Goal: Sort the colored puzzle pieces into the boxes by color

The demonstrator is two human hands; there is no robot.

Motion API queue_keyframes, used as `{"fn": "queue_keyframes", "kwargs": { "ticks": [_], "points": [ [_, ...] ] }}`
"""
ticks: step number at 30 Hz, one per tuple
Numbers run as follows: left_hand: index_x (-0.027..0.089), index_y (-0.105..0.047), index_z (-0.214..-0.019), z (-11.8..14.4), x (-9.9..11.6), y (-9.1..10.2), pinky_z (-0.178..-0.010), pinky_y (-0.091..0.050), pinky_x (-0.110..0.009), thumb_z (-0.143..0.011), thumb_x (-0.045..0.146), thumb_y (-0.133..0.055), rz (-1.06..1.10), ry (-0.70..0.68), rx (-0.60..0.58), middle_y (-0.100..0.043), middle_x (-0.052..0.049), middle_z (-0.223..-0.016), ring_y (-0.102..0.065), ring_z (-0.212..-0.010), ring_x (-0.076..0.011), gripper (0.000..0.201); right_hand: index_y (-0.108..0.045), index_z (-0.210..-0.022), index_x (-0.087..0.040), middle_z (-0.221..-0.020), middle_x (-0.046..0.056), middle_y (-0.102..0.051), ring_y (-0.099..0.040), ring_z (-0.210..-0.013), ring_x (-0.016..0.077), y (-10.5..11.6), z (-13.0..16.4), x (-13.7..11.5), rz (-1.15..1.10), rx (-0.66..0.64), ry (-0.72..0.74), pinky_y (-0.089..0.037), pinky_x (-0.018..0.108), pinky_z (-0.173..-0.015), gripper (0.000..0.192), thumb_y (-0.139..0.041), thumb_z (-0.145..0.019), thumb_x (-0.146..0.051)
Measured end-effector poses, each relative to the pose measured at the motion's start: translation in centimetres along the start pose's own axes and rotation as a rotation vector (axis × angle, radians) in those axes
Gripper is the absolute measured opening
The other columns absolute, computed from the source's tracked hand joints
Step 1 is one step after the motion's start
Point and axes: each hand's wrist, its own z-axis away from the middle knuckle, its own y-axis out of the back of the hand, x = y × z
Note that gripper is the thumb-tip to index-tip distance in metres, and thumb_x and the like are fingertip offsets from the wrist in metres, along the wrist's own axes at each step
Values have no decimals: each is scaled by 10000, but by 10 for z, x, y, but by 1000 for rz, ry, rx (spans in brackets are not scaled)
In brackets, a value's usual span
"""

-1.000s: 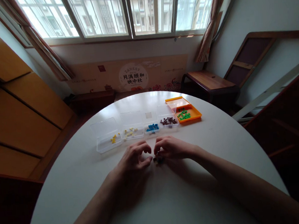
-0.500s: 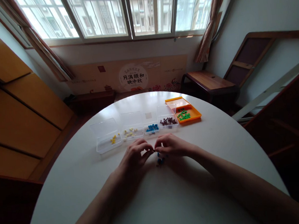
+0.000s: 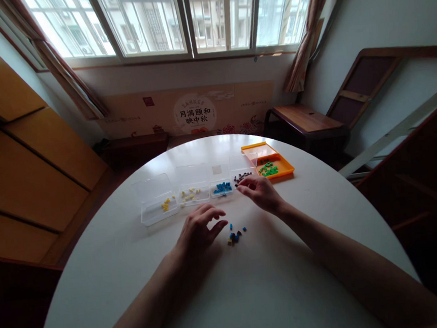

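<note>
Since half a second ago, the right hand (image 3: 261,193) has left the middle of the round white table (image 3: 322,211) and reached up toward the centre of the frame, its fingers now over the near edge of the clear box of dark brown pieces (image 3: 242,176). Whether it pinches a piece I cannot tell; the fingers are curled and close together. The left hand (image 3: 199,231) has stayed low and centre, fingers loosely spread, holding nothing that shows.

A small heap of mixed pieces (image 3: 235,235), blue and dark with a spot of yellow, lies just right of the left hand's fingertips and below the right hand. The left hand is nearer to it. The heap runs roughly left to right.

Five open boxes form a row above the hands: four clear ones, two with yellow pieces (image 3: 165,204), (image 3: 189,193), one with blue (image 3: 222,187), one with brown, then one orange tray with green pieces (image 3: 268,169) at the right end.
</note>
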Motion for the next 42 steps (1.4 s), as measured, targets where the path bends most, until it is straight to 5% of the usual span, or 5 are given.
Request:
{"fn": "queue_keyframes", "kwargs": {
  "ticks": [4,9,29,36,42],
  "points": [
    [178,-656,-858,0,2,0,-668,-480,-261,-854,260,-610,22,0,-55,-630,-36,-761,-589,-708,-144,94,-709,-883,-123,-788,70,-693,-579,-653,153,11,-11,25,-88,250,-147,-461,270,-628,274,-596,-771,-347],
    [182,-657,-871,-1,5,2,-709,-477,-271,-793,105,-556,45,9,-129,-638,-40,-812,-587,-768,-159,149,-711,-898,-128,-811,73,-697,-545,-608,143,14,-11,35,-64,312,-177,-458,276,-604,287,-602,-744,-344],
    [187,-646,-759,-2,7,2,-707,-444,-247,-871,201,-574,-72,-48,-246,-619,-37,-803,-551,-785,-153,134,-693,-797,-158,-734,21,-655,-515,-597,98,-20,15,7,116,-132,213,-404,218,-591,92,-603,-811,-173],
    [180,-659,-805,-1,-7,-2,-718,-453,-271,-894,289,-570,63,131,-41,-616,-38,-801,-572,-786,-160,167,-686,-824,-171,-681,-20,-609,-496,-569,78,-25,24,2,19,-312,314,-389,189,-566,96,-658,-749,-118],
    [173,-670,-787,-1,-12,-1,-678,-451,-254,-881,313,-574,144,194,-40,-617,-34,-789,-573,-742,-145,194,-647,-776,-170,-718,-3,-634,-543,-627,94,-28,27,-6,57,-242,372,-404,195,-609,35,-649,-786,-136]
  ]
}}
